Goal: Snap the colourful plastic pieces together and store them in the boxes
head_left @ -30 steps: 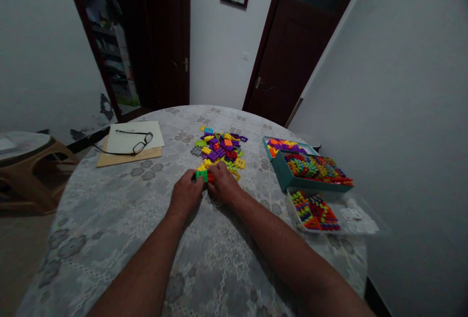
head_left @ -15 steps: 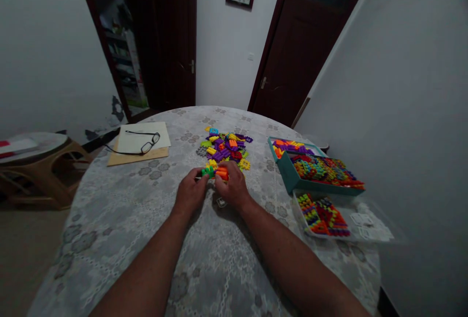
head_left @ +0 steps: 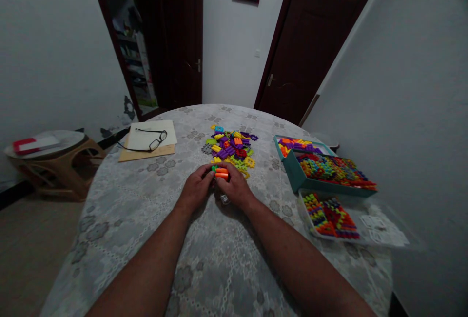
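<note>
Near the middle of the table, my left hand (head_left: 197,185) and my right hand (head_left: 237,188) meet around small plastic building blocks. An orange ridged building block (head_left: 222,173) shows between them, pinched by my right thumb and fingers. Against its left end is a green building block (head_left: 214,168), mostly hidden by my left fingers, which are closed on it. Whether the two blocks are joined, I cannot tell. Just beyond my fingers lies a loose pile of building blocks (head_left: 228,147) in purple, yellow, green, red and grey.
To the right stand a teal box (head_left: 298,175) and a clear plastic tub (head_left: 310,227), both holding colourful blocks. Glasses (head_left: 155,144) rest on papers (head_left: 170,131) at the left. A stool (head_left: 69,175) stands beyond the table's left edge. A small pale item (head_left: 224,199) lies below my hands.
My hands have come closer together, and the green block is now more covered by my left fingers. The whole view has shifted slightly, moving the scene to the right.
</note>
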Motion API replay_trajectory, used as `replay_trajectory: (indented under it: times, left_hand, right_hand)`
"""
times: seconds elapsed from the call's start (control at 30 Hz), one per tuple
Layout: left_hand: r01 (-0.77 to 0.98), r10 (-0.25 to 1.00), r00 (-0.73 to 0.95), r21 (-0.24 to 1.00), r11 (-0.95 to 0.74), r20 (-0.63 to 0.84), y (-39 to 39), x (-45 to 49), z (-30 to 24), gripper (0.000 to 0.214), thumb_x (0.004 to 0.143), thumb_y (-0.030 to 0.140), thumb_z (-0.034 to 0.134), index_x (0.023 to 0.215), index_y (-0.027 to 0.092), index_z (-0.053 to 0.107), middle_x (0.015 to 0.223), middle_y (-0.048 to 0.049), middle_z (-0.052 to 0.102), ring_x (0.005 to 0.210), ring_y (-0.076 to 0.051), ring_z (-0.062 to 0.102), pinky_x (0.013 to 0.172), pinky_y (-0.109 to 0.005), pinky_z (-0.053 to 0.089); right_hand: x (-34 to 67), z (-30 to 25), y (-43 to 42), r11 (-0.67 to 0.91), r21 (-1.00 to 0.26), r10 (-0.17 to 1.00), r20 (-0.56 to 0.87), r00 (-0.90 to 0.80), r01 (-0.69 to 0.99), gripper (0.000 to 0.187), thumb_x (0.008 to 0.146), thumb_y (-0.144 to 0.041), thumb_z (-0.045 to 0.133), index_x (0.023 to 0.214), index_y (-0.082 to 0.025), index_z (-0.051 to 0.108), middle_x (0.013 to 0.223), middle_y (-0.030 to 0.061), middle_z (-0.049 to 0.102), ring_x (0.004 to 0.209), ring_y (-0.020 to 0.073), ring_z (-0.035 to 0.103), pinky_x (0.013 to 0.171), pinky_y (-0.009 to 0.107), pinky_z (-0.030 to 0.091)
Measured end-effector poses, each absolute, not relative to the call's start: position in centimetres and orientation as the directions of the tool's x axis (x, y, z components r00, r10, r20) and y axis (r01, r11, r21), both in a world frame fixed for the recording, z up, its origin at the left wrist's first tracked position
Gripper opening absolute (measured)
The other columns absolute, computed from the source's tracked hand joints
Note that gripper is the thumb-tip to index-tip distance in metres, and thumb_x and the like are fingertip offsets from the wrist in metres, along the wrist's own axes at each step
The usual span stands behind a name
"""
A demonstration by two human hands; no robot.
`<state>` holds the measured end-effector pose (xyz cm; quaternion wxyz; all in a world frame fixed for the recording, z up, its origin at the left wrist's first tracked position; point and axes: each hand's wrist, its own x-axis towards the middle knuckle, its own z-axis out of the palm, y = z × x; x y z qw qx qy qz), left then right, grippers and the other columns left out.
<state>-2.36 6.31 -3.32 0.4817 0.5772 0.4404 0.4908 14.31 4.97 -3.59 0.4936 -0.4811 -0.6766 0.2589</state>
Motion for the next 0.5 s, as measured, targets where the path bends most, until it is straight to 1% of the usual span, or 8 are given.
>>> replay_trajectory:
  times: [0.07, 0.17, 0.23, 0.33, 0.4, 0.43, 0.5]
  left_hand:
    - [0.040, 0.975, 0.152, 0.985, -0.171, 0.163, 6.6, -2.5, -3.4, 0.052, 0.089, 0.050, 0.073, 0.130, 0.019, 0.076, 0.114, -0.0105, 0.081, 0.091, -0.024, 0.076, 0.076, -0.034, 0.061]
    - [0.026, 0.981, 0.159, 0.993, -0.115, 0.110, 6.7, -2.6, -3.5, 0.053, 0.090, 0.056, 0.073, 0.129, 0.020, 0.074, 0.097, -0.0058, 0.080, 0.077, -0.020, 0.072, 0.069, -0.032, 0.059]
    - [0.002, 0.989, 0.128, 0.997, -0.079, 0.078, 6.7, -2.4, -3.6, 0.053, 0.090, 0.061, 0.072, 0.124, 0.020, 0.073, 0.091, -0.0035, 0.077, 0.069, -0.018, 0.068, 0.064, -0.031, 0.058]
    - [-0.003, 0.996, 0.050, 0.997, -0.071, 0.072, 6.6, -2.2, -3.8, 0.049, 0.092, 0.063, 0.069, 0.115, 0.021, 0.073, 0.094, -0.0041, 0.076, 0.067, -0.017, 0.067, 0.061, -0.030, 0.058]
    - [0.036, 0.998, 0.008, 0.997, -0.063, 0.063, 6.5, -2.1, -3.8, 0.045, 0.092, 0.061, 0.068, 0.112, 0.021, 0.073, 0.087, -0.0027, 0.074, 0.065, -0.017, 0.066, 0.059, -0.030, 0.057]
    - [0.067, 0.998, -0.006, 0.996, -0.060, 0.061, 6.4, -2.1, -3.7, 0.044, 0.092, 0.060, 0.068, 0.112, 0.021, 0.073, 0.081, -0.0012, 0.072, 0.063, -0.018, 0.065, 0.058, -0.030, 0.056]
    - [0.135, 0.996, -0.044, 0.988, -0.073, 0.079, 6.3, -2.2, -3.7, 0.040, 0.093, 0.057, 0.067, 0.111, 0.022, 0.074, 0.071, 0.0008, 0.068, 0.060, -0.019, 0.064, 0.058, -0.030, 0.053]
  right_hand:
    - [14.4, -3.8, 5.1, 0.405, -0.853, 0.912, 0.401, -0.083, 0.328, 0.044, 0.089, -0.024, 0.067, 0.133, -0.027, 0.072, 0.119, 0.0023, 0.077, 0.102, 0.0214, 0.072, 0.094, 0.036, 0.060]
    - [14.5, -3.9, 5.4, 0.361, -0.903, 0.933, 0.352, -0.079, 0.234, 0.041, 0.087, -0.026, 0.068, 0.128, -0.027, 0.073, 0.107, 0.0004, 0.077, 0.090, 0.0194, 0.072, 0.081, 0.031, 0.060]
    - [14.9, -3.4, 5.8, 0.337, -0.912, 0.941, 0.337, -0.040, 0.233, 0.039, 0.086, -0.027, 0.069, 0.125, -0.027, 0.073, 0.105, 0.0003, 0.076, 0.086, 0.0187, 0.071, 0.079, 0.031, 0.059]
    - [16.6, -1.4, 6.5, 0.319, -0.891, 0.944, 0.330, -0.024, 0.324, 0.038, 0.085, -0.028, 0.071, 0.123, -0.025, 0.072, 0.103, 0.0006, 0.076, 0.086, 0.0186, 0.070, 0.079, 0.031, 0.059]
    - [18.6, 0.7, 7.1, 0.320, -0.844, 0.944, 0.324, -0.067, 0.431, 0.036, 0.086, -0.027, 0.070, 0.121, -0.023, 0.072, 0.099, -0.0001, 0.076, 0.084, 0.0183, 0.069, 0.077, 0.030, 0.058]
    - [19.9, 1.9, 7.6, 0.326, -0.802, 0.940, 0.331, -0.083, 0.501, 0.036, 0.086, -0.026, 0.069, 0.122, -0.023, 0.073, 0.099, -0.0003, 0.076, 0.083, 0.0179, 0.069, 0.078, 0.029, 0.057]
    - [23.0, 4.4, 8.6, 0.307, -0.675, 0.933, 0.353, -0.072, 0.670, 0.036, 0.088, -0.023, 0.068, 0.123, -0.023, 0.074, 0.102, 0.0005, 0.078, 0.085, 0.0181, 0.069, 0.080, 0.030, 0.056]
